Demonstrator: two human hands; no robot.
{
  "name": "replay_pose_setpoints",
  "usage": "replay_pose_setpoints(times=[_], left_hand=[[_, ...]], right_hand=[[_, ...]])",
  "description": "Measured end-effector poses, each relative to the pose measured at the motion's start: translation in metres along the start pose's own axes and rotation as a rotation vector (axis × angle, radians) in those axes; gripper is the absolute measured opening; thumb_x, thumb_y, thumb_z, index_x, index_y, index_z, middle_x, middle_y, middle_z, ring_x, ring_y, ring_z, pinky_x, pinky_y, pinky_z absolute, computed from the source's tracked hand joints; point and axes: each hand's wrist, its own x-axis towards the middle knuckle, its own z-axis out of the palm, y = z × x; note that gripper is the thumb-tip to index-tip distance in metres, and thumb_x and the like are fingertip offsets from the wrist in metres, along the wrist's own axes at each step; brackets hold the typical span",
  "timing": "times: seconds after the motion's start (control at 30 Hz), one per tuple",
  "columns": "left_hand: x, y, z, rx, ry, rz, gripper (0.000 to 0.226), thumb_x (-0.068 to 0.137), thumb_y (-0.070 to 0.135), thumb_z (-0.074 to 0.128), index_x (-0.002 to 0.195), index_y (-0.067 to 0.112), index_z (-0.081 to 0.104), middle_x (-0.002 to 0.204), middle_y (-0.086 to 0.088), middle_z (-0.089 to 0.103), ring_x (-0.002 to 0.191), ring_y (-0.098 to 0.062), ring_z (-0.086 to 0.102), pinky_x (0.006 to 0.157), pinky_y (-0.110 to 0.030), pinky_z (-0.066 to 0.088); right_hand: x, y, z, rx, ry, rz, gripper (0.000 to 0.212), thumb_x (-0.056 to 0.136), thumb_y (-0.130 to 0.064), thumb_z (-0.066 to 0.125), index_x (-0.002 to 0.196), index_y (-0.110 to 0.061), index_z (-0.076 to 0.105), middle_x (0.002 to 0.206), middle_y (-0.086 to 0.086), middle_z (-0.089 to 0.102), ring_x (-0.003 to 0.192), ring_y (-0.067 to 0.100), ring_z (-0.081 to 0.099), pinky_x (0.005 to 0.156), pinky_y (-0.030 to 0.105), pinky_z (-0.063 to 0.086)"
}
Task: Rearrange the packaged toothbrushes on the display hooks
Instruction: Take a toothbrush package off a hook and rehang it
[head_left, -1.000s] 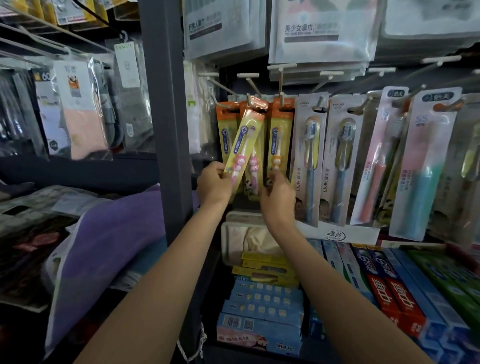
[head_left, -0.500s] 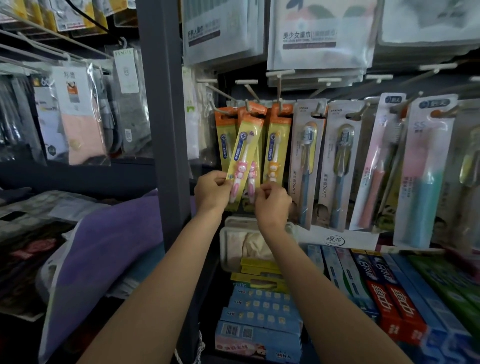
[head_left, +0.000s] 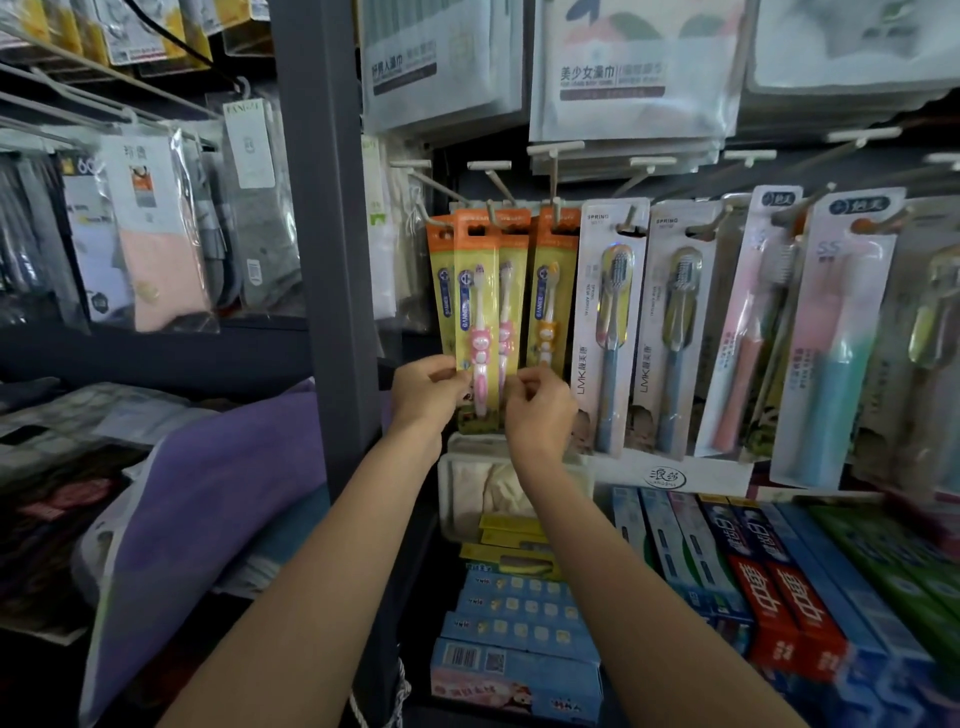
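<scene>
Left hand (head_left: 427, 391) pinching lower edge of front pink toothbrush pack (head_left: 478, 317), hanging upright on its hook (head_left: 497, 188). Right hand (head_left: 540, 410) beside it, fingers curled; grasp unclear.

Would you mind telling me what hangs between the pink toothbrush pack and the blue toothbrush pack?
In the head view, an orange toothbrush pack hangs between the pink toothbrush pack and the blue toothbrush pack.

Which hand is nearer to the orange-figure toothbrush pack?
Right. The right hand sits just below the orange-figure toothbrush pack, fingertips by its lower edge. The left hand is further left, pinching the pink-figure toothbrush pack, which hangs between.
</scene>
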Motion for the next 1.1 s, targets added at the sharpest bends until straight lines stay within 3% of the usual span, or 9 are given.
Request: replay_pose_setpoints(times=[0.07, 0.17, 0.33, 0.47, 0.6, 0.73, 0.87, 1.0, 1.1], left_hand=[[-0.002, 0.000, 0.001, 0.003, -0.036, -0.013, 0.028, 0.086, 0.001, 0.061, 0.113, 0.004, 0.063, 0.098, -0.006, 0.064, 0.089, -0.016, 0.059, 0.088, -0.031, 0.050], [-0.004, 0.001, 0.000, -0.013, -0.044, -0.004, 0.023, 0.086, 0.000, 0.059, 0.108, 0.007, 0.065, 0.095, -0.004, 0.065, 0.087, -0.014, 0.059, 0.084, -0.027, 0.050], [-0.001, 0.008, 0.005, 0.052, -0.112, 0.071, 0.020, 0.086, 0.002, 0.060, 0.099, 0.016, 0.067, 0.093, -0.001, 0.066, 0.084, -0.011, 0.058, 0.077, -0.023, 0.048], [0.001, 0.011, 0.010, 0.146, -0.170, 0.037, 0.026, 0.086, 0.004, 0.062, 0.112, 0.007, 0.064, 0.105, -0.008, 0.064, 0.094, -0.019, 0.058, 0.092, -0.037, 0.049], [-0.003, 0.021, 0.013, 0.383, -0.190, 0.106, 0.011, 0.087, 0.004, 0.058, 0.087, 0.014, 0.062, 0.102, -0.011, 0.063, 0.102, -0.028, 0.059, 0.091, -0.041, 0.050], [-0.022, 0.010, 0.009, 0.551, -0.099, 0.163, 0.045, 0.086, 0.010, 0.061, 0.127, 0.012, 0.044, 0.123, -0.008, 0.053, 0.110, -0.024, 0.054, 0.088, -0.033, 0.044], [-0.053, -0.006, 0.006, 0.555, 0.009, 0.398, 0.043, 0.084, 0.004, 0.059, 0.123, 0.009, 0.044, 0.123, -0.011, 0.047, 0.106, -0.022, 0.052, 0.084, -0.029, 0.043], [-0.081, -0.010, 0.020, 0.484, -0.066, 0.534, 0.043, 0.083, 0.002, 0.059, 0.123, 0.007, 0.045, 0.122, -0.010, 0.048, 0.110, -0.022, 0.052, 0.090, -0.031, 0.043], [-0.100, -0.011, 0.038, 0.476, -0.128, 0.565, 0.041, 0.085, 0.005, 0.058, 0.123, 0.009, 0.045, 0.123, -0.008, 0.049, 0.111, -0.019, 0.050, 0.092, -0.029, 0.042]], right_hand=[[0.000, -0.002, -0.003, -0.018, -0.051, 0.024, 0.014, 0.092, -0.014, 0.053, 0.104, -0.011, 0.061, 0.101, 0.006, 0.066, 0.093, 0.023, 0.061, 0.077, 0.035, 0.049], [-0.007, -0.003, -0.010, -0.016, -0.132, 0.021, 0.030, 0.090, -0.005, 0.051, 0.120, -0.010, 0.048, 0.112, 0.008, 0.062, 0.103, 0.025, 0.058, 0.085, 0.038, 0.049], [-0.016, -0.016, -0.027, 0.051, -0.185, -0.185, 0.044, 0.086, 0.002, 0.053, 0.126, -0.008, 0.041, 0.122, 0.006, 0.051, 0.109, 0.018, 0.050, 0.092, 0.030, 0.044], [-0.009, -0.022, -0.044, -0.010, -0.151, -0.297, 0.048, 0.085, 0.007, 0.048, 0.130, -0.007, 0.039, 0.127, 0.008, 0.043, 0.108, 0.014, 0.045, 0.085, 0.017, 0.035], [-0.007, -0.015, -0.057, -0.100, -0.109, -0.398, 0.045, 0.086, 0.008, 0.047, 0.128, -0.007, 0.041, 0.127, 0.010, 0.042, 0.098, 0.017, 0.051, 0.075, 0.020, 0.040], [-0.013, -0.004, -0.073, -0.121, -0.095, -0.414, 0.042, 0.087, 0.004, 0.049, 0.127, -0.009, 0.041, 0.127, 0.009, 0.043, 0.095, 0.017, 0.053, 0.078, 0.027, 0.047], [-0.021, 0.011, -0.100, -0.167, -0.049, -0.463, 0.042, 0.087, 0.002, 0.049, 0.127, -0.008, 0.041, 0.126, 0.009, 0.043, 0.094, 0.016, 0.053, 0.080, 0.034, 0.050], [-0.024, 0.031, -0.137, -0.257, -0.002, -0.425, 0.043, 0.089, -0.002, 0.052, 0.130, -0.005, 0.038, 0.129, 0.012, 0.041, 0.106, 0.021, 0.051, 0.081, 0.020, 0.041], [-0.027, 0.048, -0.176, -0.348, 0.062, -0.377, 0.043, 0.087, 0.000, 0.052, 0.128, -0.004, 0.039, 0.127, 0.014, 0.041, 0.104, 0.027, 0.050, 0.081, 0.025, 0.039]])
